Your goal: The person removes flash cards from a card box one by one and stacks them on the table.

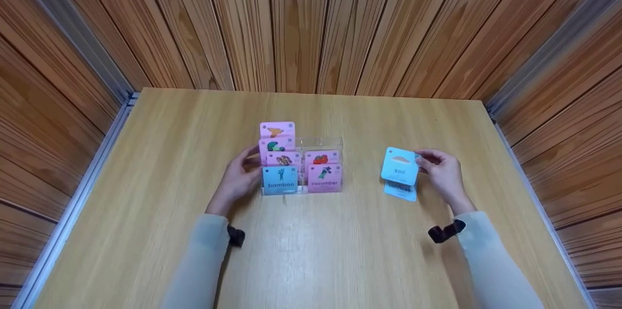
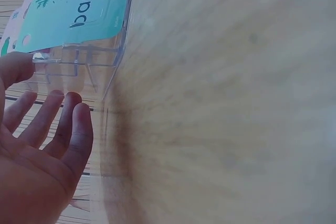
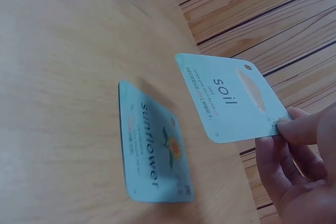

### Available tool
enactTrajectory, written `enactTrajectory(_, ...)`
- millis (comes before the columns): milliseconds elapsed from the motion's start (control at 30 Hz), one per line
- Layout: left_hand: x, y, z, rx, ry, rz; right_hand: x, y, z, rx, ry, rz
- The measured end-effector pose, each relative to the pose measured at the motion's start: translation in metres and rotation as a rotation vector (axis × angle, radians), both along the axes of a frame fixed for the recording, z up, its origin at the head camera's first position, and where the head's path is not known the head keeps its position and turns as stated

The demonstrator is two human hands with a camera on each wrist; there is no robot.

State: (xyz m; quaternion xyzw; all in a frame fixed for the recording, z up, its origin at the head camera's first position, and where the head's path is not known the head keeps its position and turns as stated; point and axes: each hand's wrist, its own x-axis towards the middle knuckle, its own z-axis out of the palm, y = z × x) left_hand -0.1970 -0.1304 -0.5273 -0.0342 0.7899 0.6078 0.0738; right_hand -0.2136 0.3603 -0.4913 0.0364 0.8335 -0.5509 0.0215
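My right hand (image 1: 442,173) pinches a blue "soil" card (image 1: 400,165) by its edge, thumb on the printed face, above the table. Below it lies a blue "sunflower" card (image 3: 155,150), partly covered by the soil card in the head view. My left hand (image 1: 238,180) is at the left side of a clear stepped card rack (image 1: 318,143), its thumb against the rack's side and its other fingers loosely extended beside it. In the rack's left column a blue "bamboo" card (image 1: 280,180) stands in front of several pink cards. A pink "cucumber" card (image 1: 324,179) fronts the right column, with a tomato card (image 1: 321,157) behind.
The pale wooden table (image 1: 301,250) extends around the rack and cards. Brown wood-plank walls (image 1: 296,27) enclose its back and sides, with metal rails at the corners. A dark wrist strap (image 1: 446,231) is on each arm.
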Motion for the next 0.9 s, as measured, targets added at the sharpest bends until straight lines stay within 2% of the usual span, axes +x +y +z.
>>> enactTrajectory(300,0.001,0.001,0.001,-0.006,-0.017,-0.004,0.001,0.014,-0.02,0.037,-0.07,-0.001)
enactTrajectory(500,0.0,0.001,0.001,-0.016,-0.031,0.011,0.0,0.016,-0.03,0.031,-0.068,-0.012)
enactTrajectory(900,-0.002,0.002,0.001,-0.03,-0.03,0.018,0.004,0.013,-0.039,0.114,-0.141,-0.027)
